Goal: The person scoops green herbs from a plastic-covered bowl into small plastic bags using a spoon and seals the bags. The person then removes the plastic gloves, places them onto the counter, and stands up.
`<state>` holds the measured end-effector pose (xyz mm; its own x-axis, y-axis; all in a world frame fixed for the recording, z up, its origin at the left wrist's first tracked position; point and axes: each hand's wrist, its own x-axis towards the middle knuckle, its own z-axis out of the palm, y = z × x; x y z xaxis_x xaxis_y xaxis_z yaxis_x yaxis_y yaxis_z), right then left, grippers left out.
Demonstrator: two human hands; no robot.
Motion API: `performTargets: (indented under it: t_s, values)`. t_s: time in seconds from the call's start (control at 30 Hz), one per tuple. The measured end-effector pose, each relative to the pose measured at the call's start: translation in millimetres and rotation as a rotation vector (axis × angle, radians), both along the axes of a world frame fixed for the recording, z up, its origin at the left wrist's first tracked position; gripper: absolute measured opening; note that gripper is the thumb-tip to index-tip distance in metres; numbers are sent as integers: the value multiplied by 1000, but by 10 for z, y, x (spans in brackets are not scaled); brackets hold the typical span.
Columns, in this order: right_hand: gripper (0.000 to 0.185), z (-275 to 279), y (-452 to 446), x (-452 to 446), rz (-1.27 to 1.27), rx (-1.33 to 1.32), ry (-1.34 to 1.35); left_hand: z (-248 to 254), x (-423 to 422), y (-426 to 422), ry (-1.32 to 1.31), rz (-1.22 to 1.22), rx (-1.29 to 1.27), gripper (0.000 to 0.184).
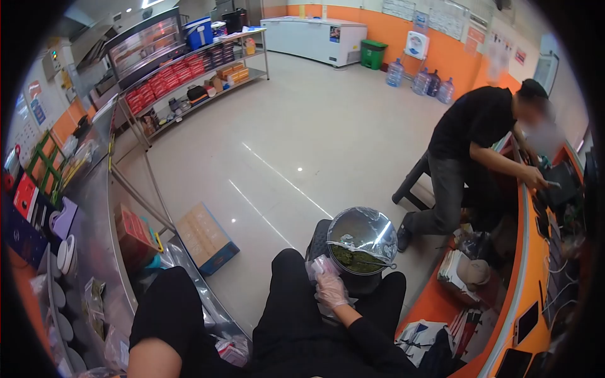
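My right hand [332, 291], in a clear plastic glove, is closed on a small clear plastic bag [319, 267] with pinkish print. Just beyond it, a round metal pot [396, 234] rests on a black stool [313, 246]. Dark green leafy-looking food [356, 259] lies in the pot, partly under clear plastic film [368, 222]. A thin metal handle [378, 264] crosses the pot's near rim. Only the sleeve and forearm of my left arm show at the lower left; the left hand is out of view.
A cardboard box [205, 236] lies on the floor to the left, beside a metal counter [120, 252]. On the right, a person in black [472, 126] leans over an orange counter [526, 264] holding phones. A shelf rack [208, 94] and a chest freezer [302, 41] stand farther back.
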<state>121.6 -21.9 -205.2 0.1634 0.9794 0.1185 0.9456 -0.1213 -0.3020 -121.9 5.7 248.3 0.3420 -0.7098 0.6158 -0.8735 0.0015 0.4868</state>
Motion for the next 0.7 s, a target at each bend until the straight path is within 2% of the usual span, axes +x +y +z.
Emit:
performTargets:
  t_s: [0.13, 0.23, 0.27, 0.3, 0.33, 0.37, 0.4, 0.43, 0.47, 0.5, 0.53, 0.57, 0.63, 0.67, 0.7]
  values:
    - [26, -156, 115, -105, -1, 7, -81, -89, 199, 138, 169, -64, -21, 27]
    - [22, -445, 170, -89, 27, 51, -215, -246, 311, 312, 361, -126, -89, 27]
    - [22, -701, 182, -76, 50, 43, -300, -349, 349, 397, 457, -155, -148, 27]
    - [22, -940, 200, -80, 63, 27, -531, -513, 383, 493, 578, -183, -233, 27]
    - [23, -1341, 222, -92, 46, 2, -1096, -710, 432, 585, 696, -210, -326, 28]
    - [23, -1637, 248, -68, 5, -6, -1530, -1001, 534, 706, 836, -166, -464, 28]
    - [23, -1909, 289, -48, 47, -24, -1671, -1343, 635, 826, 960, -86, -601, 29]
    - [24, -1726, 240, -25, 37, -35, -1533, -1820, 816, 946, 1049, 168, -722, 29]
    - [24, -1443, 216, -8, 37, -58, -997, -2272, 1100, 1047, 1087, 547, -700, 29]
    - [25, -1145, 175, 28, 4, -55, -241, -2733, 1264, 980, 1131, 953, -805, 36]
    - [26, -983, 146, 15, -40, -47, -11, -3333, 1328, 1061, 1029, 1231, -526, 41]
    - [27, -880, 120, -3, -80, -50, 137, -3929, 1408, 1137, 892, 1481, -237, 46]
    - [27, -664, 56, -28, -77, -38, 68, -4943, 1429, 1204, 759, 1748, 219, 52]
    - [27, -595, 50, -25, -76, -28, 34, -5193, 1444, 1222, 672, 1861, 459, 55]
    - [27, -497, 31, -19, -90, -26, 54, -5287, 1458, 1225, 666, 1883, 478, 55]
